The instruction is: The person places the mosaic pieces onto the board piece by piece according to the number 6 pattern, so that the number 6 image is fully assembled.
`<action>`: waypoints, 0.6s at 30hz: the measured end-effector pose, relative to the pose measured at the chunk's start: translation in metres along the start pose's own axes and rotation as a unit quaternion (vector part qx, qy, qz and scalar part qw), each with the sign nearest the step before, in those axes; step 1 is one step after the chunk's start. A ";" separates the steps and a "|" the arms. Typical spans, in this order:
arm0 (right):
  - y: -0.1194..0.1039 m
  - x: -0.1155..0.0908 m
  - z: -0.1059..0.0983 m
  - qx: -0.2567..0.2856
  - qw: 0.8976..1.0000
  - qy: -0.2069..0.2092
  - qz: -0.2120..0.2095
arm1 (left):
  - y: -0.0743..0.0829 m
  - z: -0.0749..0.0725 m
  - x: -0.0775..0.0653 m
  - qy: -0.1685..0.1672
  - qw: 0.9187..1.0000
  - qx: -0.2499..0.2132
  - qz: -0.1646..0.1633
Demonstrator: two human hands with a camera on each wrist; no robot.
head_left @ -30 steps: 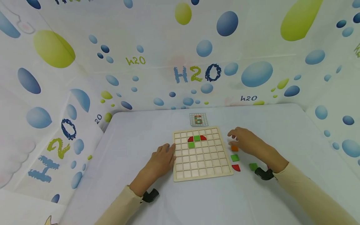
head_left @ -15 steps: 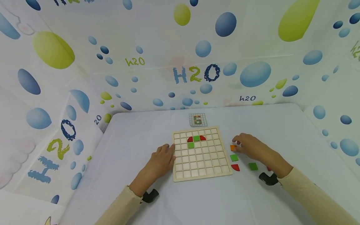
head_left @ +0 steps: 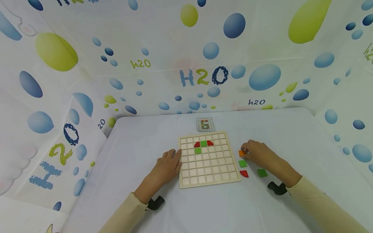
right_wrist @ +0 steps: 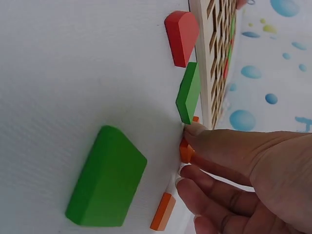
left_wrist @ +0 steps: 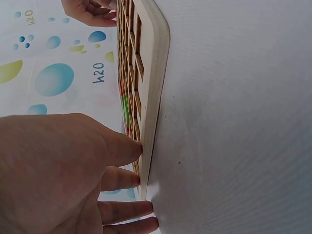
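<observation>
My left hand [head_left: 166, 166] rests relaxed against the left edge of a pale wooden grid board [head_left: 209, 184], thumb and fingers touching its rim in the left wrist view. Set in the board's cells are a green square [head_left: 203, 143], another green square [head_left: 198, 150] and two red quarter-round tiles [head_left: 210, 143]. Just right of the board, my right hand [head_left: 259, 153] pinches an orange tile [right_wrist: 185, 151] between thumb and index finger, low at the table. The thumb covers part of that tile in the right wrist view.
Beside the board lie a green tile [head_left: 243, 163], a red quarter-round tile [head_left: 244, 174] and a thicker-looking green block [right_wrist: 107, 180]. Another orange piece [right_wrist: 163, 212] lies under my right fingers. A pattern card [head_left: 205, 124] lies behind the board. A printed curtain [head_left: 163, 38] hangs behind the table.
My right hand has drawn slightly back to the right and lowered, its fingers closing on the orange tile. My left hand stays at the board's edge.
</observation>
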State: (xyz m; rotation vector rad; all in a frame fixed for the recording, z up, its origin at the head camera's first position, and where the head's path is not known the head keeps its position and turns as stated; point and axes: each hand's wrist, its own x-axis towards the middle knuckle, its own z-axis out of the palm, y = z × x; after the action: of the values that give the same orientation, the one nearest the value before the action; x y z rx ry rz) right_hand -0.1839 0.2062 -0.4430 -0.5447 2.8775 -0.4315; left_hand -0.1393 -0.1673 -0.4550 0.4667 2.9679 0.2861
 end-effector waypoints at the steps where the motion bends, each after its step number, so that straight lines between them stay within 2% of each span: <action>1: 0.000 0.000 0.001 -0.004 1.000 0.003 0.000 | 0.000 0.000 0.000 0.000 1.000 0.001 0.000; 10: 0.000 0.002 0.005 -0.036 0.999 0.025 0.004 | 0.000 0.000 0.001 0.003 1.000 0.005 0.000; 18: -0.003 0.001 0.005 -0.038 0.999 0.026 0.000 | 0.000 0.001 0.001 -0.003 1.000 0.002 -0.004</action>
State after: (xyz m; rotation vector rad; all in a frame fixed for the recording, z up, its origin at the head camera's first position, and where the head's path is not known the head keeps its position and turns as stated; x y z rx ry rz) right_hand -0.1830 0.2019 -0.4474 -0.5544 2.9542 -0.3417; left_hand -0.1400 -0.1665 -0.4562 0.4560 2.9636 0.2778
